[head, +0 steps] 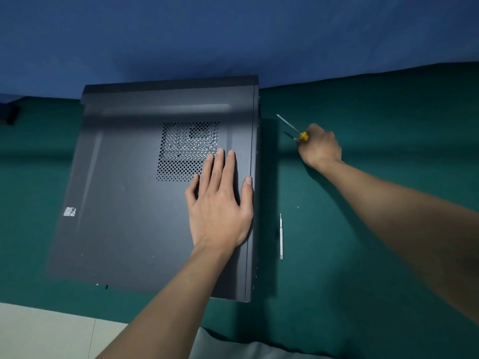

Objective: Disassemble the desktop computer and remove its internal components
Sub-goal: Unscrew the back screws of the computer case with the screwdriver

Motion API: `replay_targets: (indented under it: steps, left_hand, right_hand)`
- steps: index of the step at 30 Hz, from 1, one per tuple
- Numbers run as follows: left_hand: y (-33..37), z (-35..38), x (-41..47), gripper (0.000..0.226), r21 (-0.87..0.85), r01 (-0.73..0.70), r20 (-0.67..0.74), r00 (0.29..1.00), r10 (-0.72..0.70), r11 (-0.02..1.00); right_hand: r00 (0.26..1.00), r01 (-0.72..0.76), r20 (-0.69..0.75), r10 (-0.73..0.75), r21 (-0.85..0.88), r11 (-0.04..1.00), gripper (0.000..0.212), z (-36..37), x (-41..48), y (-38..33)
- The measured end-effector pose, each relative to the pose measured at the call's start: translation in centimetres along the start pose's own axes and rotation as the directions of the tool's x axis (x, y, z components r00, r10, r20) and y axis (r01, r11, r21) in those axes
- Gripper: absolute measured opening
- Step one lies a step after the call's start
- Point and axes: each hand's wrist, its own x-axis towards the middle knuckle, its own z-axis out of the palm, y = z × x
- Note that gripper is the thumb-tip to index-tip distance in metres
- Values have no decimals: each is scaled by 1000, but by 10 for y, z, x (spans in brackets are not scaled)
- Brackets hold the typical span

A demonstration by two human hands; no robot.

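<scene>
Fingers (pixel 220 164) flat, bracing the computer case (pixel 129 203) with left hand (pixel 220 206), gripping the screwdriver (pixel 303 136) in right hand (pixel 320 149), likely seeking panel screws next.

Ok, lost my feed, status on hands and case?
Left hand flat on case, panel on. Right hand grips screwdriver beside it. Loose bit on cloth, clear of both.

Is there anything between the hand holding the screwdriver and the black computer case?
Nothing visible. Only bare green cloth separates the right hand, gripping the yellow-handled screwdriver, from the black metal computer case. The slim silver tool lies nearer the person, off that path.
</scene>
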Motion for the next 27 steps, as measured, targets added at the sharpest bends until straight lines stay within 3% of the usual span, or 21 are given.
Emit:
replay_targets:
  steps: [5,12,15,18,27]
  left_hand:
    - [-1,0,0,59,-18,-4,3,1000,4,1000]
    - [-6,-6,0,55,-125,-27,-20,1000,24,992]
    - [-13,-10,-1,48,-241,-78,-34,997,72,967]
    - [-33,-16,-13,45,-294,-236,-3,969,246,926]
    - [-140,-39,-82,48,-208,-501,66,850,523,840]
  right_hand:
    - [996,-83,-6,91,361,929,12,-10,-52,11]
    - [998,-51,70,8,638,769,28,-15,-185,-12]
    - [999,-28,50,-7,663,748,35,-11,-235,-25]
    - [999,-15,46,-15,588,809,43,4,-268,-36]
    - [965,-129,-121,234,561,818,48,25,-305,-60]
